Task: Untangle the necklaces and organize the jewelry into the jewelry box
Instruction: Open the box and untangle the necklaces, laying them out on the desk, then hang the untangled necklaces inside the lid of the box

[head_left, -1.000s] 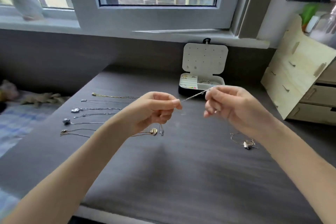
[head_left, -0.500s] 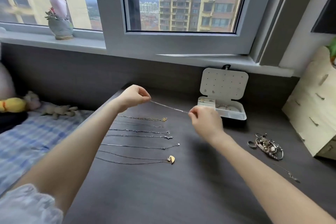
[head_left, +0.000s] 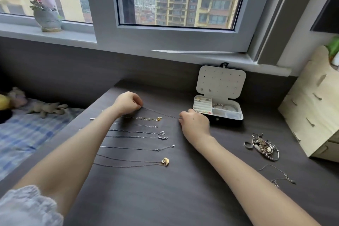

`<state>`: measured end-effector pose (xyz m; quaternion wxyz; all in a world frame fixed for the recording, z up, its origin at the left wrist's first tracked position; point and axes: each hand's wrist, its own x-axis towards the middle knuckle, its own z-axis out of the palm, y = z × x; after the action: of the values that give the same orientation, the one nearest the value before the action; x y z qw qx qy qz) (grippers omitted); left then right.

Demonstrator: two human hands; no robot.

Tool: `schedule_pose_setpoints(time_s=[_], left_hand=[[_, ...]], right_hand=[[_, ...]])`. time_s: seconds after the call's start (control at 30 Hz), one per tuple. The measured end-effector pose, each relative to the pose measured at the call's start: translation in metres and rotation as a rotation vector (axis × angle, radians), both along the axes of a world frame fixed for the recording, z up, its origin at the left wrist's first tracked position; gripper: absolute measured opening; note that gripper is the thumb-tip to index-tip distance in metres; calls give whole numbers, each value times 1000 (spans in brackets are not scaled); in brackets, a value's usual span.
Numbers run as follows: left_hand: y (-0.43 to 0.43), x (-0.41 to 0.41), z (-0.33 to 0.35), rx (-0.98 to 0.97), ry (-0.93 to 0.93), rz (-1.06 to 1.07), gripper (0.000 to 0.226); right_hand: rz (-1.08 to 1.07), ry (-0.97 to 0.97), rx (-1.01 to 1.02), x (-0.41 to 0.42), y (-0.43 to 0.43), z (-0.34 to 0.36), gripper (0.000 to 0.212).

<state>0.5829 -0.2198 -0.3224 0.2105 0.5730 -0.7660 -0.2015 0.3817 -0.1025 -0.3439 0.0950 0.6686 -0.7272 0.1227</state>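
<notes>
Your left hand (head_left: 128, 102) and right hand (head_left: 194, 124) pinch a thin silver chain (head_left: 159, 113) in their fingers (head_left: 181, 117) beside the open white jewelry box (head_left: 227, 119); the straight necklaces (head_left: 135, 136) and tangled metal pile (head_left: 264, 146) aren't boxed yet.

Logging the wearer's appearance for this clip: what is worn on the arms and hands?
Both forearms are bare. A white, lacy, ruffled sleeve covers the left upper arm. No ring, watch, bracelet or glove shows on the left hand or right hand.
</notes>
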Motion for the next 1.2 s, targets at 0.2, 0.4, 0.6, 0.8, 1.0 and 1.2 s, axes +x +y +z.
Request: schedule_pose_setpoints(time_s=[0.2,0.4,0.6,0.8,1.0,1.2], left_hand=[[13,-28,10,-66,37,-94,15],[47,-97,21,-96,172,-289,14],[63,-161,18,-161,214,-330,17],[42,-201,25,-324,332,-106,22],[15,-222,36,-609,256,-42,44],[-7,-227,40,-697,144,-127,59]], right_hand=[[-20,-131,-88,-33,37,21,25],[-121,-222,-60,-99,91,33,19],[-244,-296,-86,-141,118,39,16],[-210,-356,-178,-154,87,57,17],[-153,-436,-317,-158,13,75,20],[-154,-406,-446,-150,-52,85,25]])
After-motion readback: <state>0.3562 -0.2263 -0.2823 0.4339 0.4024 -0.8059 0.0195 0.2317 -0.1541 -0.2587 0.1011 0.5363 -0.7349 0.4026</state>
